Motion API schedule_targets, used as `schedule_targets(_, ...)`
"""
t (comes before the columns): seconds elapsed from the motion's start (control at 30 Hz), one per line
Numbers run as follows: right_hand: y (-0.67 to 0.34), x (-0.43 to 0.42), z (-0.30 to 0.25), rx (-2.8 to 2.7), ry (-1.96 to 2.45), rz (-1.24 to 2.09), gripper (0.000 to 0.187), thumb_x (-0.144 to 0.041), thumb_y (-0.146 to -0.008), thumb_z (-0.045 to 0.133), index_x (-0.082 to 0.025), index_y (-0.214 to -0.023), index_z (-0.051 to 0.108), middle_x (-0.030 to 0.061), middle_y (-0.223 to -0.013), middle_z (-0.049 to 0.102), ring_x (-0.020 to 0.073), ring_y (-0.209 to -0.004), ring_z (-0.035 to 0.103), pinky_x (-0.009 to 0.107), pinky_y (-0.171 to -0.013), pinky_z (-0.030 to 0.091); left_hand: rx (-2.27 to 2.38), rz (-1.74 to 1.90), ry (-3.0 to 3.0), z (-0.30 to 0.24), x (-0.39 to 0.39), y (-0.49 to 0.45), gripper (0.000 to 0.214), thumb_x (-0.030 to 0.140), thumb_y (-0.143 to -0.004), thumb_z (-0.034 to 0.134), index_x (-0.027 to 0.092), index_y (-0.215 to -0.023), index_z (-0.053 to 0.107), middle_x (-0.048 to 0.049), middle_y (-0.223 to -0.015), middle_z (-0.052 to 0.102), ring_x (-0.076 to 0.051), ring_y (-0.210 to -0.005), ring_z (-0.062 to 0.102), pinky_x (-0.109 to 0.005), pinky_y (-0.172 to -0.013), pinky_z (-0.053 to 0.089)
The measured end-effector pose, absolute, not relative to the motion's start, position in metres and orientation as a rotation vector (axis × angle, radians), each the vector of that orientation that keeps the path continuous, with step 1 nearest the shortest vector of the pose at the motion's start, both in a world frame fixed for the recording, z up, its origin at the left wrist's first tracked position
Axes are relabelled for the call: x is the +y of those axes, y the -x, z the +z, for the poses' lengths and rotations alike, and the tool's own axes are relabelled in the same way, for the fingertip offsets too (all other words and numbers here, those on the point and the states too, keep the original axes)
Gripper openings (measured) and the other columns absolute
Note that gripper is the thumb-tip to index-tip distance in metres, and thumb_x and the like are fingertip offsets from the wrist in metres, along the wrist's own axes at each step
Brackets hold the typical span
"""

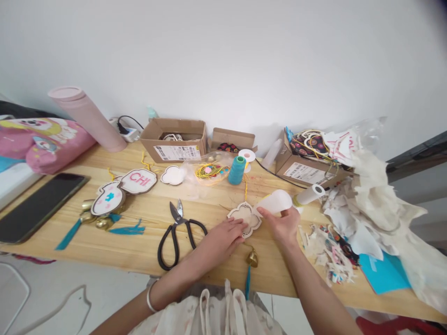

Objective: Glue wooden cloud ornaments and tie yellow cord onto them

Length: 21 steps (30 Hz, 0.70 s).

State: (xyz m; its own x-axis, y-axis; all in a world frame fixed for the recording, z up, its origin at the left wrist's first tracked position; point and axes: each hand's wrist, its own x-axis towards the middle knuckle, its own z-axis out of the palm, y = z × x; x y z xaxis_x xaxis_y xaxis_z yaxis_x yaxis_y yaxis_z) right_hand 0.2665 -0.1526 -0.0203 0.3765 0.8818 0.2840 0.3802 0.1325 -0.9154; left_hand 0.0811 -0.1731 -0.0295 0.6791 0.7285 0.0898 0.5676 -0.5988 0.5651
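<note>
A: Saw the left hand (225,237) doing what?

B: Found it just below the middle of the frame, released, laid flat on the lower left part of a scalloped wooden ornament (246,216). Noted a bracelet (150,298) at its wrist.

A: Caught sight of the right hand (283,228) too?

B: Saw it just right of there, closed around a white bottle (275,202). Noticed the bottle tilted, narrow end toward the ornament's right rim. Could not tell touching from merely close.

A: Spotted what around the ornament?

B: Saw yellow cord (246,188) running up from its top edge, and a brass bell (252,258) with a blue tassel (248,281) just below, at the lower middle. Made out black-handled scissors (179,219) to the left, blades slightly parted.

A: Looked further out?

B: Picked out a teal thread spool (237,170) near the centre, a cardboard box (148,142) left of it, a phone (42,204) at far left, and small scraps (335,260) at lower right, all on the wooden table (139,253).
</note>
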Motion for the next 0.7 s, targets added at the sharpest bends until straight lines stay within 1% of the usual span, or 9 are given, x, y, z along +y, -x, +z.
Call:
schedule_targets(0.17,-0.2666,-0.1536,-0.0163,-1.145,1.403,0.541,0.029,-0.03,-0.054,0.072,-0.012,-0.073,0.061,0.0081,-0.074,0.065,0.0204,-0.068,0.06,0.034,-0.063,0.05,1.023,0.391,-2.384,-0.0285,-0.1732,-0.0817,0.034,0.019,-0.085,0.039,0.015,-0.117,0.047,-0.0082,-0.121,0.053,-0.018,-0.116,0.043,-0.037,-0.1,0.032)
schedule_targets(0.3,-0.266,-0.1543,-0.0168,-1.227,1.446,0.509,0.029,-0.031,-0.054,0.072,-0.012,-0.074,0.062,0.0074,-0.073,0.065,0.0207,-0.067,0.06,0.035,-0.062,0.05,1.034,0.404,-2.361,-0.027,-0.1734,-0.082,0.033,0.02,-0.085,0.04,0.015,-0.116,0.048,-0.0087,-0.119,0.054,-0.018,-0.116,0.044,-0.038,-0.1,0.032)
schedule_targets(0.43,-0.266,-0.1546,-0.0199,-1.297,1.459,0.449,0.031,-0.031,-0.054,0.072,-0.013,-0.078,0.062,0.008,-0.077,0.065,0.0212,-0.068,0.06,0.035,-0.062,0.05,1.027,0.398,-2.357,-0.0253,-0.173,-0.0824,0.033,0.019,-0.084,0.04,0.015,-0.116,0.049,-0.0088,-0.119,0.055,-0.019,-0.115,0.044,-0.039,-0.1,0.033)
schedule_targets(0.7,-0.2635,-0.1554,-0.015,-1.372,1.466,0.384,0.032,-0.034,-0.055,0.071,-0.013,-0.078,0.063,0.0074,-0.074,0.065,0.0215,-0.066,0.06,0.035,-0.062,0.051,1.013,0.401,-2.361,-0.025,-0.1728,-0.0822,0.033,0.018,-0.084,0.04,0.015,-0.116,0.048,-0.0084,-0.119,0.054,-0.018,-0.116,0.043,-0.037,-0.1,0.032)
